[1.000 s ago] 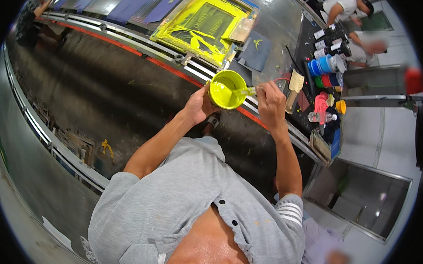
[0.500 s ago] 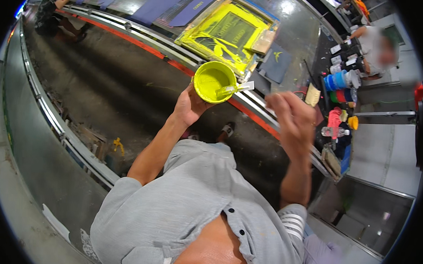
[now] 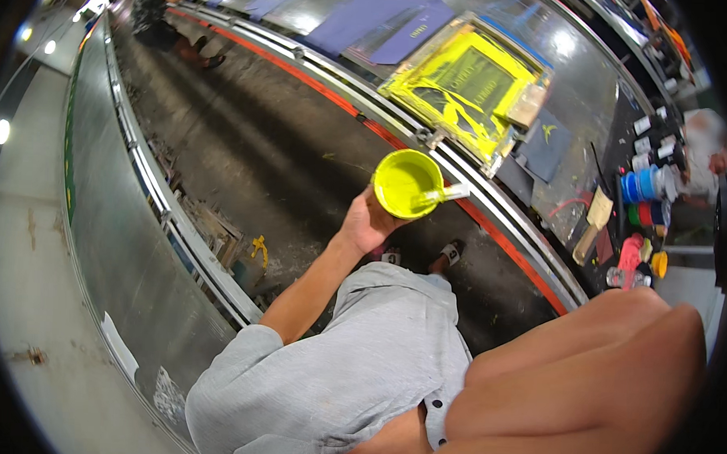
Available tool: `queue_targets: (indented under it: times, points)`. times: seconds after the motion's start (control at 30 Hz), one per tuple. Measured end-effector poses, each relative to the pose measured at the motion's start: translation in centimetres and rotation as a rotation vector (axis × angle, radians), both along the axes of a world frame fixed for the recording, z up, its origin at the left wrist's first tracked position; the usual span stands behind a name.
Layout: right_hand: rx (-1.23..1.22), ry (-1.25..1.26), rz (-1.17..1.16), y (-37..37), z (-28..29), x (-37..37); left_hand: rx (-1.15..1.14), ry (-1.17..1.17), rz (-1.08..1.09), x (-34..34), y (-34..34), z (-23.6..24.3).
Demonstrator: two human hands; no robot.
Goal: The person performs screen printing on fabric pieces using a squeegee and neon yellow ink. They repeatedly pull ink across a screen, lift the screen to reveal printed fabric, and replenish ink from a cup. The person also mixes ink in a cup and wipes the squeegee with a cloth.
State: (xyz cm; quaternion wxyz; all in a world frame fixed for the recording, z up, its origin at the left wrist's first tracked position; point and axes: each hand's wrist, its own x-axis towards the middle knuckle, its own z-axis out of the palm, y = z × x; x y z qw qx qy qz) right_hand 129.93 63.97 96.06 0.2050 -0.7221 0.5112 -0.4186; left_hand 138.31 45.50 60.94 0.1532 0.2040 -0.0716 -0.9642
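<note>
Holding ink tub (image 3: pixel 383 194): my left hand (image 3: pixel 369 224) clamped round
Right hand: unseen, can't tell
Stirrer (image 3: pixel 445 195): likely mixing; next needs gripping

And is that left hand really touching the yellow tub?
Touching. The head view shows the left hand pressed against the yellow tub at its lower left, no gap between them.

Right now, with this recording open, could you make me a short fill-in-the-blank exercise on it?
1. The person's ____ hand holds a round tub.
2. In the picture, the stirrer sticks out over the tub's ____ side.
3. The framed panel is smeared bright ____.

Missing words: left; right; yellow.
</note>
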Motion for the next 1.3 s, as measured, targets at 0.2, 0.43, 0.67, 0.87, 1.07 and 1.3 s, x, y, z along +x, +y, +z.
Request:
queue_targets:
  times: [0.2, 0.43, 0.67, 0.87, 1.07, 1.3]
  points:
    - [-0.006, 0.05, 0.007, -1.3, 0.3, 0.2, 0.001, 0.005, 0.022, 1.0, 0.2, 0.6]
    - [0.458, 0.383, -0.143, 1.0, -13.6, -0.4, -0.008, 0.014, 0.007, 0.1, 0.1, -0.3]
    - [0.607, 0.624, -0.504, 8.1, -29.8, -0.2, -0.021, -0.014, 0.035, 0.1, -1.1, -0.9]
    - [0.329, -0.532, -0.945, 1.9, -28.4, -6.2, -0.059, -0.019, -0.029, -0.5, -0.7, 0.1]
    - [0.326, 0.007, -0.913, -2.6, -25.4, -8.3, -0.047, -0.018, -0.051, -1.7, 1.6, 0.9]
    - [-0.035, 0.179, -0.559, -5.4, -21.4, -8.5, -0.13, 0.041, -0.091, -1.7, 2.6, 1.3]
